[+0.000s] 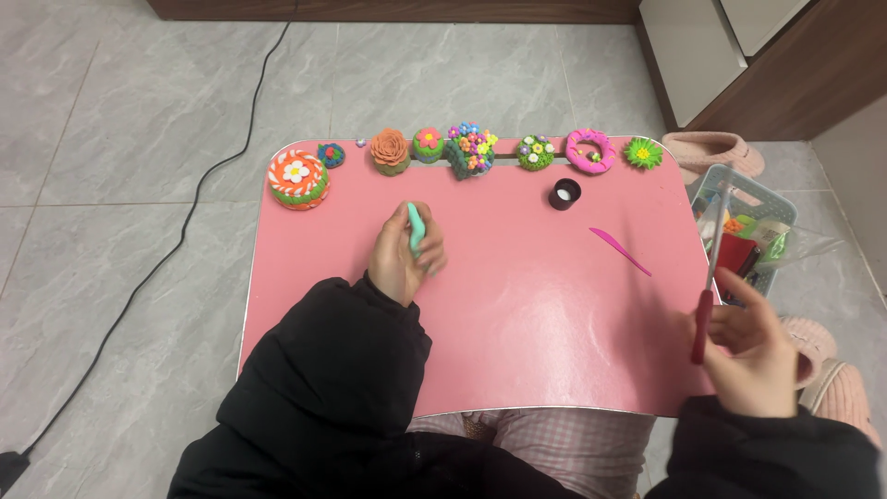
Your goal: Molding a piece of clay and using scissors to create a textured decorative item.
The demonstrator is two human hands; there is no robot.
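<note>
My left hand (403,261) rests on the pink table (517,305) and grips a teal-green roll of clay (416,226), which sticks up out of the fist. My right hand (753,346) hovers at the table's right edge, closed on a thin stick tool with a red handle (704,323); its pale shaft points up toward a plastic basket (744,189). A pink plastic knife tool (619,249) lies on the table between my hands.
A row of small clay models lines the table's far edge: an orange striped cake (298,179), a rose (390,151), flower pots (471,150), a pink ring (590,150), a green flower (642,152). A small black cup (565,193) stands nearby. A black cable (185,222) crosses the tiled floor.
</note>
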